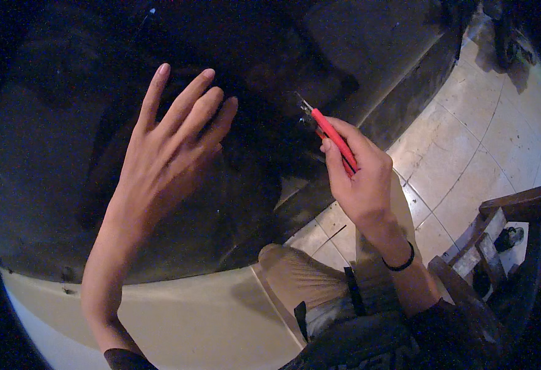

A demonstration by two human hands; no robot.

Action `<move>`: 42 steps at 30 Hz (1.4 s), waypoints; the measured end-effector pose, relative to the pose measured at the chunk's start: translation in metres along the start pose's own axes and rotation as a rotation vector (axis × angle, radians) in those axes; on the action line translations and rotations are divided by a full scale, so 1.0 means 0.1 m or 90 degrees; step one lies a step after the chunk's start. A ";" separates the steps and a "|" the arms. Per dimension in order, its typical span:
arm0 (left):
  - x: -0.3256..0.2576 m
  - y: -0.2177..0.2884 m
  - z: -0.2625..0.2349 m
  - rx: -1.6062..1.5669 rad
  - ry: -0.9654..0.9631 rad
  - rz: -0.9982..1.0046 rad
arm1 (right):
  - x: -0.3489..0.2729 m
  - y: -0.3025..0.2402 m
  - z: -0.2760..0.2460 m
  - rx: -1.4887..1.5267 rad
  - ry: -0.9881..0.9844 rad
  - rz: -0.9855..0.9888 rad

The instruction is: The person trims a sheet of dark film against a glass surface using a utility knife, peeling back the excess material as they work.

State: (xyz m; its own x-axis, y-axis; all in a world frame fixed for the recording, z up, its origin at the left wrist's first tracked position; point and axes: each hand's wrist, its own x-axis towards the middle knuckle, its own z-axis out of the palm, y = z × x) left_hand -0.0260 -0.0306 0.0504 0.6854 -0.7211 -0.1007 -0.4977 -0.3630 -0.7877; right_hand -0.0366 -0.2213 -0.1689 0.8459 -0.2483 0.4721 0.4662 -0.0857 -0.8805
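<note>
You had a dark curved panel (48,185) filling most of the view, and everything else lay around it. Just right of the panel ran pale floor tiles (492,142) with thin dark joints. Beyond the tiles, well right of the panel, stood a wooden frame (498,216) (its make is hard to tell). Below the panel's lower edge lay a smooth cream surface (190,320).

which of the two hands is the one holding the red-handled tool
The right hand, with a black band at its wrist, grips the red-handled pliers. The left hand holds nothing; its fingers are spread flat over the dark surface.
</note>
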 end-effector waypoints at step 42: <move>-0.35 0.66 1.12 0.046 0.258 -0.223 | 0.00 -0.60 0.48 -0.130 -0.034 -0.151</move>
State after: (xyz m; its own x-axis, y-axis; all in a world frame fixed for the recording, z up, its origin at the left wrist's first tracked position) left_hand -0.0230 0.0366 -0.0660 0.5369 -0.7392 0.4066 -0.2281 -0.5912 -0.7736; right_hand -0.0517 -0.1697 -0.1142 0.7353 -0.1471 0.6616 0.5944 -0.3290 -0.7338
